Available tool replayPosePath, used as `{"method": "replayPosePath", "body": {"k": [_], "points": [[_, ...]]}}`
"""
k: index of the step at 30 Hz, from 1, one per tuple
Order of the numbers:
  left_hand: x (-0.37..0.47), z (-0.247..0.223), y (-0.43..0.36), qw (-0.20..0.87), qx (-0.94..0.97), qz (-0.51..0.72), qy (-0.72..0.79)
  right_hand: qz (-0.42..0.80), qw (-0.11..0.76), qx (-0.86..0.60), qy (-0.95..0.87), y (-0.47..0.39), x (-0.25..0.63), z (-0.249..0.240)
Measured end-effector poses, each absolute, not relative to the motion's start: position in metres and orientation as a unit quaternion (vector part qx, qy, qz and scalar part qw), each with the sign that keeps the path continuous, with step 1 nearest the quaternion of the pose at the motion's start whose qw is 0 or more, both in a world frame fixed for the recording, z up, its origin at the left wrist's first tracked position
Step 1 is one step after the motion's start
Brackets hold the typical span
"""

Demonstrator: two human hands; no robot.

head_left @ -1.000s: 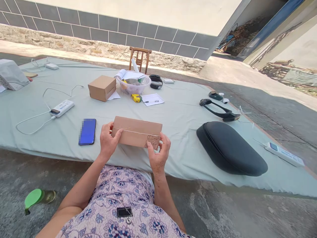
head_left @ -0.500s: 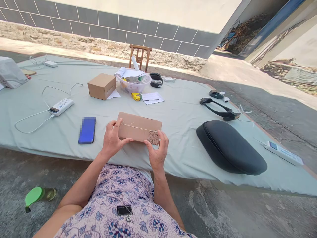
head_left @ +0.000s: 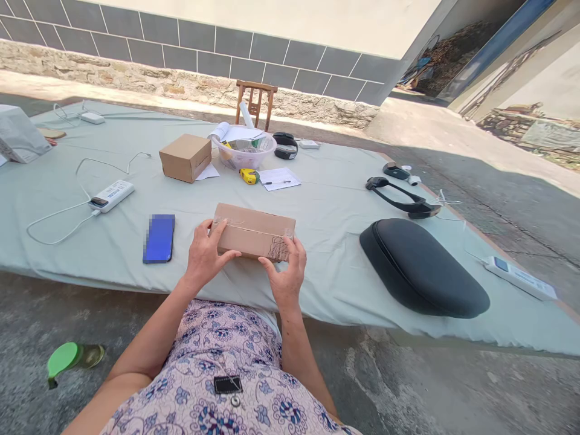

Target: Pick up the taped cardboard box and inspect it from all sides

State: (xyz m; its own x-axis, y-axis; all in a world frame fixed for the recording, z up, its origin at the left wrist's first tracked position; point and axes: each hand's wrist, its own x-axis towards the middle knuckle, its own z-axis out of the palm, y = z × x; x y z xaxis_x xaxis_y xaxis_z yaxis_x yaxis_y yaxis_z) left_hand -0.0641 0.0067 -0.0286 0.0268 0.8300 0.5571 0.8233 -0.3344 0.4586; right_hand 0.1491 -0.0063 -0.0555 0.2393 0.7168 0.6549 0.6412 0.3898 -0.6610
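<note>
Through my feed, the left hand (head_left: 203,251) and right hand (head_left: 286,275) grip opposite ends of the slim cardboard box (head_left: 254,228), fingers part-spread, thumbs along its near edge. It's by the near side of the table (head_left: 328,254), seemingly closed; I judge the hold secured, release not yet done. Beyond sits a yellow tape measure (head_left: 249,176).

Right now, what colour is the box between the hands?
The box is brown with dark squiggles, seen best in the head view.
</note>
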Motion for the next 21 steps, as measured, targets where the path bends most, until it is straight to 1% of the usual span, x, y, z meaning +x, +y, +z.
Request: {"method": "replayPosePath", "body": {"k": [2, 4, 11, 13, 18, 21], "points": [[-0.060, -0.028, 0.006, -0.009, 0.711, 0.394, 0.582, 0.000, 0.553, -0.565, -0.612, -0.005, 0.142, -0.056], [-0.056, -0.028, 0.006, -0.019, 0.703, 0.398, 0.589, -0.008, 0.549, -0.577, -0.605, -0.004, 0.135, -0.056], [-0.054, -0.030, 0.007, -0.027, 0.693, 0.403, 0.597, 0.028, 0.559, -0.569, -0.603, -0.004, 0.136, -0.054], [-0.057, -0.030, 0.008, -0.020, 0.693, 0.402, 0.598, 0.065, 0.568, -0.553, -0.606, -0.002, 0.144, -0.054], [-0.064, -0.030, 0.011, 0.008, 0.697, 0.400, 0.595, 0.210, 0.609, -0.505, -0.575, 0.007, 0.161, -0.064], [-0.065, -0.030, 0.011, 0.018, 0.689, 0.407, 0.600, 0.232, 0.629, -0.494, -0.553, 0.009, 0.161, -0.067]]}}
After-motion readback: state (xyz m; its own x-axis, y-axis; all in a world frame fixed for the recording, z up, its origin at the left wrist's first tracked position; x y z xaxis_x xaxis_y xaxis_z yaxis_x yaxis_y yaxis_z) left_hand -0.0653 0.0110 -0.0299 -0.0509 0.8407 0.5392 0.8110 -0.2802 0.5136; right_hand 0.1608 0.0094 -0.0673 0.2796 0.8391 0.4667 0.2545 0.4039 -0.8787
